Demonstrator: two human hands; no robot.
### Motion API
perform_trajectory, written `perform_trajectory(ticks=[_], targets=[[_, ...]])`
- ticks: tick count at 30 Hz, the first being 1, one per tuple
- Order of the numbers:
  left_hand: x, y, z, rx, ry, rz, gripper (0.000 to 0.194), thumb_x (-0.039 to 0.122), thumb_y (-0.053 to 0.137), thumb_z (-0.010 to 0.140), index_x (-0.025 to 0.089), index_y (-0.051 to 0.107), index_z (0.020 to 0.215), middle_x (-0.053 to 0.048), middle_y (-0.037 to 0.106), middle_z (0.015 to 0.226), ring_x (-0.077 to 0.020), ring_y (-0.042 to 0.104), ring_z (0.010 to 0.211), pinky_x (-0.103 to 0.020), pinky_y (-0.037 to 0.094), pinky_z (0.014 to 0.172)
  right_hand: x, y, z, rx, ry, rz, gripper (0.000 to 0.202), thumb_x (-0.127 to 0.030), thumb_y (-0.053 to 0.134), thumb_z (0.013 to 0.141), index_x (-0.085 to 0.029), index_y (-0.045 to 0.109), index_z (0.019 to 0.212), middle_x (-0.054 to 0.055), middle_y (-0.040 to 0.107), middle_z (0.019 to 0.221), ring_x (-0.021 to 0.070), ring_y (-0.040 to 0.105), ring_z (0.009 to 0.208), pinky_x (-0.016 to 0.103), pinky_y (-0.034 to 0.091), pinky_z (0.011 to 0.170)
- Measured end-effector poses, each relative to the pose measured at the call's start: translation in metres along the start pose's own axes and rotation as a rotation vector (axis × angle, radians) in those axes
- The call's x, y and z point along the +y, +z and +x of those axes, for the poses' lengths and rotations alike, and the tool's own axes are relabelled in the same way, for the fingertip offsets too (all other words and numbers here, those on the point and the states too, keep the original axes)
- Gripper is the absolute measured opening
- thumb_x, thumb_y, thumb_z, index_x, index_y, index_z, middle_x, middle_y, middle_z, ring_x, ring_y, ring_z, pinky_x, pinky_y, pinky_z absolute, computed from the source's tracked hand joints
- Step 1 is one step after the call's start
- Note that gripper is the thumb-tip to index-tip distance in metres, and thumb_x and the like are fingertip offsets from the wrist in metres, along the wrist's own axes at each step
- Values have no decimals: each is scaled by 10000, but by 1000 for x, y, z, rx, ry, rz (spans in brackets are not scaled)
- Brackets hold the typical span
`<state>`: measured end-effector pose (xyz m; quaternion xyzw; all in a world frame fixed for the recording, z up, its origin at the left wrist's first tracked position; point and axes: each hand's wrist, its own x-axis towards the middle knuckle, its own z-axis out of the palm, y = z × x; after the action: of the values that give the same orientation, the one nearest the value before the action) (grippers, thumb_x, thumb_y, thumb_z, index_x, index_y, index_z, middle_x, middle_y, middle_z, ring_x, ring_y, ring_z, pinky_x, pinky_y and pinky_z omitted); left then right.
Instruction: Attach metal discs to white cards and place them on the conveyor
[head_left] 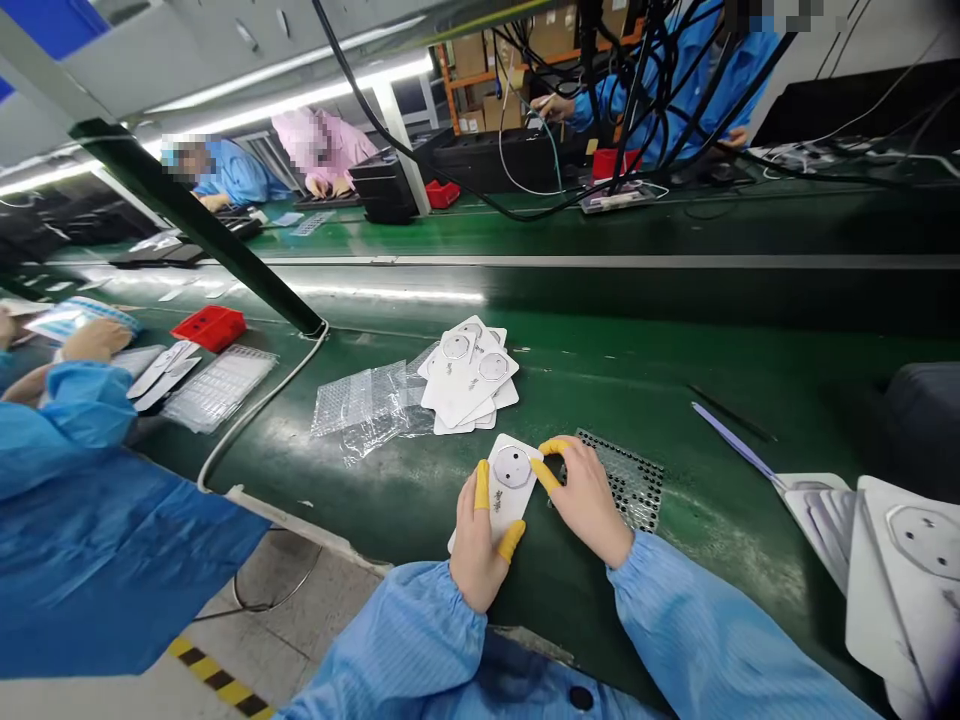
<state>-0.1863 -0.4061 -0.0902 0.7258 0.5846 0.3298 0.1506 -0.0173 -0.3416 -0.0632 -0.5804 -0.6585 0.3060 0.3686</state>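
A white rounded panel (517,466) with a round socket-like face and small black dots is tilted up above the green bench. My left hand (477,540) grips its lower part, thumb and finger along opposite edges. The thumb and index finger of my right hand (589,495) close at its upper right corner; anything small between them is hidden. Yellow finger cots cover fingertips on both hands. Under and beside my right hand lies a clear sheet of small black dots (637,485). Beyond the held panel is a loose pile of similar white panels (469,385).
Clear plastic sheets (364,405) lie left of the pile. At right are a purple-handled tool (731,440), a dark thin rod (731,412) and larger stacked white panels (900,570). A white cable (259,410) and green post (202,225) stand between me and a co-worker's blue sleeve (82,410).
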Motion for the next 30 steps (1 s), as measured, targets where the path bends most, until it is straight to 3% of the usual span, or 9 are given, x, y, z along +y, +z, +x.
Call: perform_trajectory(ticks=[4,8,15,18,20,23,25,27,30], targets=[[12,-22,21,8,-178,-361,721,360,630,807,114,307,1403,-231,503,1326,-350,507,1213,-542,439,977,-14,-9,7,-64,67,252,355,-511,509,850,-165,572,894,64,684,773,197,665,694,377,568,653],[40,-50,54,-239,-408,-799,458,411,692,753,90,629,1073,-156,707,978,-267,682,853,-369,565,729,-33,-39,1,-60,122,403,463,-611,551,794,-169,571,931,33,684,681,151,640,558,287,552,522],[72,-46,72,-356,-439,-966,344,414,781,643,86,688,690,-50,643,582,-129,548,487,-246,462,478,-55,-76,-13,-24,275,618,406,-503,745,670,-177,594,858,20,692,659,132,615,512,286,560,534],[75,-40,72,-309,-429,-974,342,413,769,658,82,686,692,-58,648,590,-134,555,489,-242,456,468,-53,-78,-15,-1,245,556,381,-500,687,740,-181,596,926,43,714,745,154,649,564,326,581,586],[69,-40,78,-302,-453,-949,355,421,762,664,80,679,716,-74,667,618,-155,585,502,-257,478,470,-39,-79,-18,43,146,384,393,-491,596,825,-194,580,1082,93,712,979,220,690,828,422,573,773],[45,-40,95,-277,-414,-865,419,419,728,708,93,654,959,-130,716,882,-248,681,730,-350,565,625,1,-80,-25,175,-15,-80,420,-482,577,843,-203,573,1156,131,462,1404,341,333,1353,648,253,1067],[25,-38,107,-150,-288,-742,575,381,684,760,132,513,1249,-159,596,1252,-303,588,1118,-434,508,905,31,-81,-30,193,-16,-260,366,-502,566,841,-181,635,1002,140,357,1473,398,173,1401,731,113,1050],[10,-32,116,-100,-193,-596,629,351,630,802,151,413,1358,-150,457,1412,-301,394,1325,-470,338,1084,52,-83,-33,169,3,-250,353,-493,513,874,-167,645,909,164,432,1416,392,308,1353,701,220,1041],[9,-21,120,-300,-189,-519,433,369,573,833,103,615,1171,-175,626,1218,-346,515,1214,-540,337,1061,56,-92,-33,90,17,-155,302,-431,473,912,-182,636,964,128,653,1146,269,627,1062,482,512,909]])
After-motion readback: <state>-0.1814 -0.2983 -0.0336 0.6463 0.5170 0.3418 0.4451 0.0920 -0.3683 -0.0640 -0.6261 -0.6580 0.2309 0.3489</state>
